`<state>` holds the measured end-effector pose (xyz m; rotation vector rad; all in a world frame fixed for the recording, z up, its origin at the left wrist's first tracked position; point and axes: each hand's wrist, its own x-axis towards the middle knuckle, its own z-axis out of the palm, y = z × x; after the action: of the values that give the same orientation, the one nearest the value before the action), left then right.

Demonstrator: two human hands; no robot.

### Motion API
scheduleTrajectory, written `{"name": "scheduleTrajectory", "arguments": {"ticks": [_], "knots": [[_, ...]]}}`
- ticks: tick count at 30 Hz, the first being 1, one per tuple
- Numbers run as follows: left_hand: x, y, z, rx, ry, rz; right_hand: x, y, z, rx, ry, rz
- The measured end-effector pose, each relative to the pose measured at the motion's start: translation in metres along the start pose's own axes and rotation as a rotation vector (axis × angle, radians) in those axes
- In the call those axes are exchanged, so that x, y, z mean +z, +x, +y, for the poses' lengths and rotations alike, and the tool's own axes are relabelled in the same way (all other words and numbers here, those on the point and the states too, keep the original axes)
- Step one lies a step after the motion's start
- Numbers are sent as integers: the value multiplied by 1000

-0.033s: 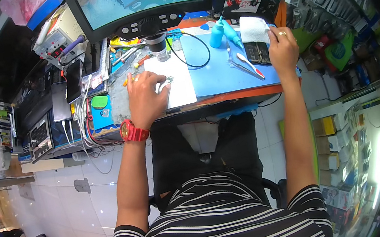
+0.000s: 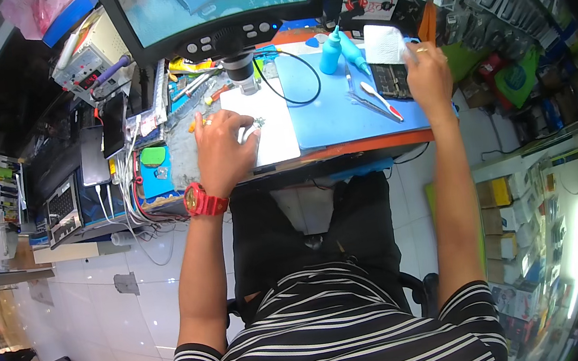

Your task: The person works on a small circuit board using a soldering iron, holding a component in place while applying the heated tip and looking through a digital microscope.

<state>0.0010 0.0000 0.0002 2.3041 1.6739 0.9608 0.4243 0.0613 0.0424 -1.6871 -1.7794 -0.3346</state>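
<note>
My left hand (image 2: 224, 147), with a red watch on its wrist, rests at the left edge of a white work pad (image 2: 277, 142). Its fingers are curled, with thumb and forefinger beside a tiny greenish electronic part (image 2: 259, 121); whatever they pinch is too small to make out. At the far right, my right hand (image 2: 430, 79) pinches the edge of a white sheet of tissue or paper (image 2: 383, 44). Under the sheet's near edge lies a dark, flat holder (image 2: 391, 82). Tweezers (image 2: 371, 105) and a white-and-red brush (image 2: 382, 99) lie left of the holder.
A microscope lens (image 2: 240, 70) hangs over the pad beneath its monitor (image 2: 214, 0). Two light-blue squeeze bottles (image 2: 331, 54) are on the blue mat (image 2: 320, 114), one upright, one tilted. A black cable (image 2: 318, 81) loops across it. Phones (image 2: 91, 155) and cables crowd the left.
My right hand has shifted very slightly left, and the sheet's edge sits a little differently at its fingers. My left hand stays practically in place.
</note>
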Motion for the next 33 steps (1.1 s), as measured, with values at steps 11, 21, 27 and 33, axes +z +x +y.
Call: {"name": "scheduleTrajectory", "arguments": {"ticks": [11,21,27,33], "knots": [[-2,0,0,-20,-33,11,0,-80,-60,61,52,-266],[-1,-1,-1,-28,-25,3,-6,-59,-30,136,378,-418],[-2,-4,-1,-24,-35,14,-18,-85,-113,97,314,-251],[1,-2,-1,-16,-29,13,31,-121,-219,-122,337,-407]]}}
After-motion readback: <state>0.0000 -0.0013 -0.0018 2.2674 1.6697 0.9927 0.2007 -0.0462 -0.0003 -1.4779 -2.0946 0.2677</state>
